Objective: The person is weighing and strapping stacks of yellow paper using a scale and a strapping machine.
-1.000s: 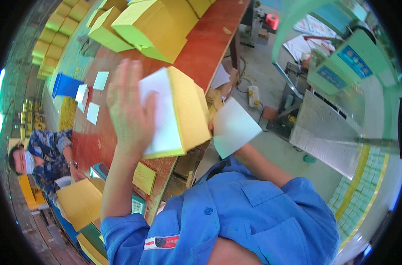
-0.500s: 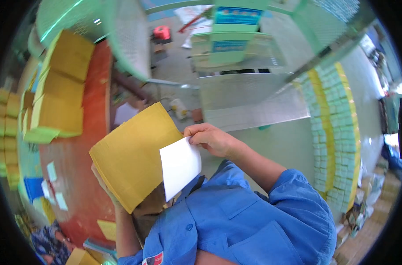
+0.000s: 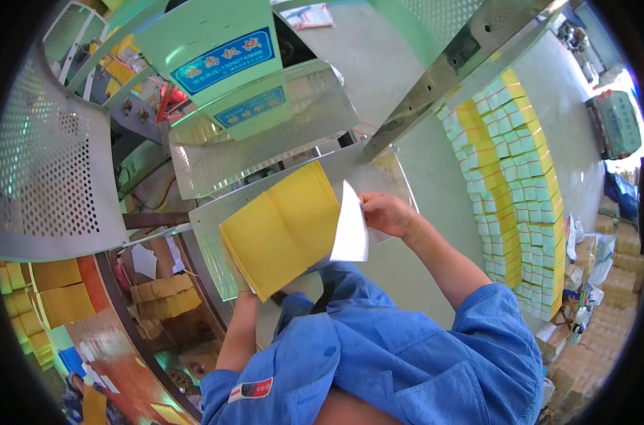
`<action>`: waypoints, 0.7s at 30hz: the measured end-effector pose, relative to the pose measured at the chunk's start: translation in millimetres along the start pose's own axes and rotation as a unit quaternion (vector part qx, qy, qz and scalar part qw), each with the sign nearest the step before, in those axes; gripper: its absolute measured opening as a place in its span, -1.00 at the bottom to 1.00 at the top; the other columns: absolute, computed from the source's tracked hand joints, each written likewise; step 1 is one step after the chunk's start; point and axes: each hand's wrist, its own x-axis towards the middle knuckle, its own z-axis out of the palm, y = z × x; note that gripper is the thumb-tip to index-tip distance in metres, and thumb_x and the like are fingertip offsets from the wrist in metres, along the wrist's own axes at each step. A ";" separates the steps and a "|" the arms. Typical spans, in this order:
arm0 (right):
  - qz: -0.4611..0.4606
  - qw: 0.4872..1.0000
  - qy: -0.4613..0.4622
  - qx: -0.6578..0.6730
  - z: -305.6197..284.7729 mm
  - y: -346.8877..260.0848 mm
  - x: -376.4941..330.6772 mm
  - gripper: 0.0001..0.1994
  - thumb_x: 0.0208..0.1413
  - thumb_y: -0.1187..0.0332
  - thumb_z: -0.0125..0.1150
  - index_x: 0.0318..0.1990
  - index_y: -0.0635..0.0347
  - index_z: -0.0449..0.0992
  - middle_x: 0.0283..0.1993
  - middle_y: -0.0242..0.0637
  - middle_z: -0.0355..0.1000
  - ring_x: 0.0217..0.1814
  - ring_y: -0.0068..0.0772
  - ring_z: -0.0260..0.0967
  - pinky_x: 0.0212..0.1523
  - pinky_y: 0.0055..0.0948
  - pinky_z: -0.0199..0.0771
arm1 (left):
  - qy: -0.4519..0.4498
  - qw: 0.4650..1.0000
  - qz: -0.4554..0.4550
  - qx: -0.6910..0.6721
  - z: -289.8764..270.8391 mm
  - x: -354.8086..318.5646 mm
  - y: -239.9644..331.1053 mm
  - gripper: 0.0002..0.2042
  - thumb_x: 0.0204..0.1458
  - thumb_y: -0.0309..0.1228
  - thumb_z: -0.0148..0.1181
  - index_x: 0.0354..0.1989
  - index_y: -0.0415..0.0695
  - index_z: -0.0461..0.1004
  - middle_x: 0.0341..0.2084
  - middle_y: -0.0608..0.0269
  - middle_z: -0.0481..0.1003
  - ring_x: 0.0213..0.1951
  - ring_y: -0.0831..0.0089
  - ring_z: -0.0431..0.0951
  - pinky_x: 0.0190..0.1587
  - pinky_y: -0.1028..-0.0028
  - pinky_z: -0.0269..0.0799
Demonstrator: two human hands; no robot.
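- The left hand [image 3: 238, 273] is gripping a flat stack of yellow paper sheets [image 3: 283, 227] from underneath at its lower left edge; most of the hand is hiding behind the stack, with only fingers and the wrist showing.
- The stack is tilting up in front of the person's chest, its far corner overlapping the perforated metal tray [image 3: 265, 138] of the green machine [image 3: 201, 42].
- The right hand [image 3: 387, 214] is closing its fingertips on the upper edge of a white paper sheet [image 3: 351, 228], which is hanging nearly edge-on, just beside the right side of the yellow stack and touching it or almost touching it.
- The person is wearing a blue work shirt [image 3: 378, 361] with short sleeves.
- A tall wall of bundled yellow, white and green paper packs [image 3: 520, 191] is standing on the floor to the right, well apart from the hands.
- More yellow packs [image 3: 60, 294] are lying on a reddish-brown desk [image 3: 113, 340] at the lower left.
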 end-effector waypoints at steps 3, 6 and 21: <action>0.001 0.993 -0.046 0.113 -22.9 -9.2 5.6 -0.77 0.07 0.35 0.03 -0.18 0.26 0.49 0.00 -0.07 0.48 0.07 -0.22 0.42 0.14 -0.31 0.36 | 0.017 0.999 -0.036 0.021 14.3 16.2 -8.6 -0.47 0.27 -0.09 -0.11 0.32 0.01 -0.06 0.25 0.23 0.00 0.26 0.29 0.11 0.25 0.28 0.13; -0.004 0.966 -0.108 0.234 -60.4 23.2 33.3 -0.71 0.27 0.28 -0.11 -0.17 0.29 0.49 0.12 0.12 0.40 0.20 0.04 0.35 0.24 -0.17 0.34 | 0.029 0.997 -0.062 0.037 4.0 10.8 -11.6 -0.51 0.28 -0.08 -0.15 0.29 -0.03 0.01 0.20 0.22 0.08 0.22 0.31 0.17 0.21 0.30 0.18; 0.044 0.975 0.171 -0.136 -32.0 26.5 51.6 -0.74 0.10 0.42 0.00 -0.09 0.26 0.51 -0.32 -0.20 0.51 -0.36 -0.33 0.50 -0.47 -0.32 0.54 | 0.054 0.980 -0.131 -0.140 -27.4 2.6 -17.6 -0.47 0.33 0.00 -0.32 0.21 -0.17 0.26 0.06 0.16 0.39 0.10 0.35 0.40 0.10 0.34 0.36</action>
